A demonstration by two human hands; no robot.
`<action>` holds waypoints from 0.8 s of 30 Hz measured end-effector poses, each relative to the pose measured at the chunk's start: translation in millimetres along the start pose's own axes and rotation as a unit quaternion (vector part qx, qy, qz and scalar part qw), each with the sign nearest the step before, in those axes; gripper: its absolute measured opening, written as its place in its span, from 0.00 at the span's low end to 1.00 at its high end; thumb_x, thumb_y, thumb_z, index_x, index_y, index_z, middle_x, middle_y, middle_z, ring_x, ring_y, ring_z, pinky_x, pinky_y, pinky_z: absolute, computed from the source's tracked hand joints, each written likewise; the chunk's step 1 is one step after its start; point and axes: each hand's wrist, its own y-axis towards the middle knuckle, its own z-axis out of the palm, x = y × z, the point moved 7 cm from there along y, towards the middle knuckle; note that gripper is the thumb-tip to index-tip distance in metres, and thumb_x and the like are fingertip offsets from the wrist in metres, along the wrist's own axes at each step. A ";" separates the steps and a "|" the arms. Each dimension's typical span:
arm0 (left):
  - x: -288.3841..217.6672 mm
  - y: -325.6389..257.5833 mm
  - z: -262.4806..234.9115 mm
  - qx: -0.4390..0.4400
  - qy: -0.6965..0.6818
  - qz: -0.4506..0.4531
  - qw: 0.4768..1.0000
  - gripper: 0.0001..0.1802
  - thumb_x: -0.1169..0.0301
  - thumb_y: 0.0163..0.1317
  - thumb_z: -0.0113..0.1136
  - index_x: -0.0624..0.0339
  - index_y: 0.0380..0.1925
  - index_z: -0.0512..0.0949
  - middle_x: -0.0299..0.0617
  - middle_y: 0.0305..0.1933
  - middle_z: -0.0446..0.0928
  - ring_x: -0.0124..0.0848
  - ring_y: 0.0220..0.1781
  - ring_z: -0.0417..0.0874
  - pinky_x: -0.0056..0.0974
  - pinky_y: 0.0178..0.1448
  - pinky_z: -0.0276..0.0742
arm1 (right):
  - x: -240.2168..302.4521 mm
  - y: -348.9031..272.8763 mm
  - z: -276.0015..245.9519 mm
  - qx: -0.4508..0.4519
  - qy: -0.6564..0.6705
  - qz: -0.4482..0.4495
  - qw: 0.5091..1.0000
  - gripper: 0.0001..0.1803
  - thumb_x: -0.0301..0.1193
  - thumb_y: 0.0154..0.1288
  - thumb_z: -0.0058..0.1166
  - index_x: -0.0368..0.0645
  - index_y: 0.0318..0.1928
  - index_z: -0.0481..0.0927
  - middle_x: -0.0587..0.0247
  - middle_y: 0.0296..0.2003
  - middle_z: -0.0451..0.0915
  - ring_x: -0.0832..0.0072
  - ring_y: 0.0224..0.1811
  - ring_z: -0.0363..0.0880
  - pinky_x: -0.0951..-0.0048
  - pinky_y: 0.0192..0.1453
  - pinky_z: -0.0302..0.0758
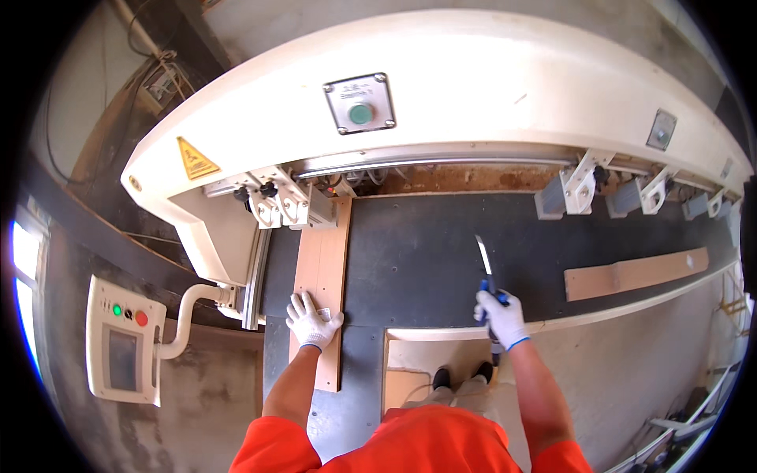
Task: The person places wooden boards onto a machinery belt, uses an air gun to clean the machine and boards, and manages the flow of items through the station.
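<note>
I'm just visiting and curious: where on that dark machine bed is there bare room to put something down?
The widest bare patch of the dark bed lies between the long board under the left hand and the shorter board at right. It is crowded along the back edge, under the clamps, and around the knife in the right hand.

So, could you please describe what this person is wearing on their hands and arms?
Both the left hand and the right hand wear white knitted work gloves; the right glove shows a blue band at the cuff. The forearms are bare, and bright orange short sleeves cover the upper arms.
</note>
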 end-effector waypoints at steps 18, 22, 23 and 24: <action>11.7 -18.5 -31.2 -0.035 -0.091 -0.012 0.995 0.65 0.35 0.43 0.73 0.60 0.78 0.63 0.60 0.82 0.56 0.64 0.81 0.56 0.68 0.78 0.54 | 229.6 -125.0 159.6 -0.099 -0.484 -0.340 0.800 0.27 0.56 0.72 0.61 0.42 0.38 0.83 0.44 0.30 0.85 0.43 0.39 0.86 0.48 0.46 0.80; 8.7 -18.1 -30.2 -0.030 -0.081 -0.012 0.996 0.65 0.34 0.41 0.73 0.60 0.76 0.64 0.60 0.81 0.58 0.61 0.79 0.60 0.66 0.75 0.59 | 141.4 -148.7 142.3 0.016 -0.486 -0.260 0.834 0.26 0.54 0.69 0.64 0.41 0.36 0.84 0.46 0.28 0.84 0.46 0.33 0.85 0.53 0.40 0.79; 7.8 -17.5 -27.4 -0.040 -0.080 -0.010 0.996 0.65 0.34 0.41 0.73 0.60 0.76 0.65 0.60 0.81 0.58 0.61 0.79 0.59 0.66 0.75 0.59 | 117.7 -155.0 136.7 0.032 -0.514 -0.220 0.829 0.26 0.54 0.68 0.65 0.40 0.37 0.85 0.47 0.28 0.84 0.47 0.32 0.85 0.54 0.39 0.79; 10.7 -17.1 -26.7 -0.038 -0.084 -0.013 0.996 0.65 0.34 0.41 0.73 0.60 0.76 0.65 0.60 0.81 0.57 0.61 0.79 0.59 0.66 0.75 0.59 | 91.3 -158.3 133.7 0.061 -0.552 -0.177 0.812 0.27 0.56 0.67 0.64 0.41 0.39 0.86 0.47 0.28 0.85 0.48 0.34 0.86 0.54 0.41 0.79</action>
